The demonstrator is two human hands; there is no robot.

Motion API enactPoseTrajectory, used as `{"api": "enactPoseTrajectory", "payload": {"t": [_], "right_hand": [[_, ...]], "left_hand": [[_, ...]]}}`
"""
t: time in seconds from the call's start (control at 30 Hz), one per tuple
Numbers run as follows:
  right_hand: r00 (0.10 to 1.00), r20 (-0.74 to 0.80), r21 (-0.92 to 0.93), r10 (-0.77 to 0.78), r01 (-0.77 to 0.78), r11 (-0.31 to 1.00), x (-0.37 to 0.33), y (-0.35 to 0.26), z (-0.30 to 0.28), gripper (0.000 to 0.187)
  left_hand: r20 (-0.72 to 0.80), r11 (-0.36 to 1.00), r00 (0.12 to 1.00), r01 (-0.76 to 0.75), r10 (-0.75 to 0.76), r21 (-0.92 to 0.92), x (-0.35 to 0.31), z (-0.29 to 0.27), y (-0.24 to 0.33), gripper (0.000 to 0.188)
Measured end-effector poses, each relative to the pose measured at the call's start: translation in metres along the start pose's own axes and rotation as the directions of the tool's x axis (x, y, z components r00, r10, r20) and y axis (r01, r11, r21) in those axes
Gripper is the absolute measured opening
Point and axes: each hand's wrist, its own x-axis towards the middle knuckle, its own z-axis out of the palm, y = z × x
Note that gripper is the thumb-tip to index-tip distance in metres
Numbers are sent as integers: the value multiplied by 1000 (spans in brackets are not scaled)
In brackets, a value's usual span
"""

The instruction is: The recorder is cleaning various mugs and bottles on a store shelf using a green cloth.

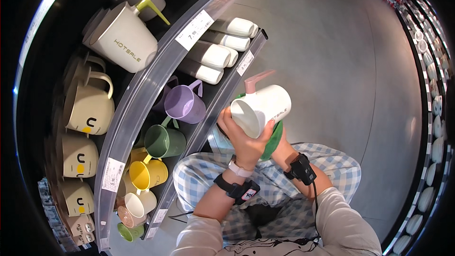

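A white mug [278, 100] with a pink angled handle is tipped on its side in front of me, its mouth toward the lower left. My left hand [247, 143] is closed around its rim, with the thumb on the near side. Behind it, my right hand [283, 148] is mostly covered by the mug and my left hand. Green cloth [273, 143] hangs by the right palm, and a bit of green also shows past the mug's far side. The right fingers, hidden from view, seem to hold this cloth against the mug.
To my left stands a shelf unit with clear edge strips [156, 61]. It bears cream mugs [90, 104], a purple mug [185, 104], a green mug [165, 141], a yellow mug [148, 173] and several white cylindrical pieces [208, 54]. Another stocked shelf [429, 161] runs along the right.
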Motion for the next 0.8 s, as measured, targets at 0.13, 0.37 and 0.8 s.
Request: {"api": "enactPoseTrajectory", "payload": {"t": [0.13,0.37,0.8], "right_hand": [[998,-70,48,-10,13,999,-1,-7,-3,39],[960,130,-33,-248,254,967,-4,-50,8,33],[744,657,-525,126,570,-632,-6,14,63,14]], "left_hand": [[-54,976,992,-105,117,191,0,-1,14,78],[66,985,986,-159,155,65,-8,5,12,86],[150,962,976,188,-159,-198,-19,-9,-53,70]]}}
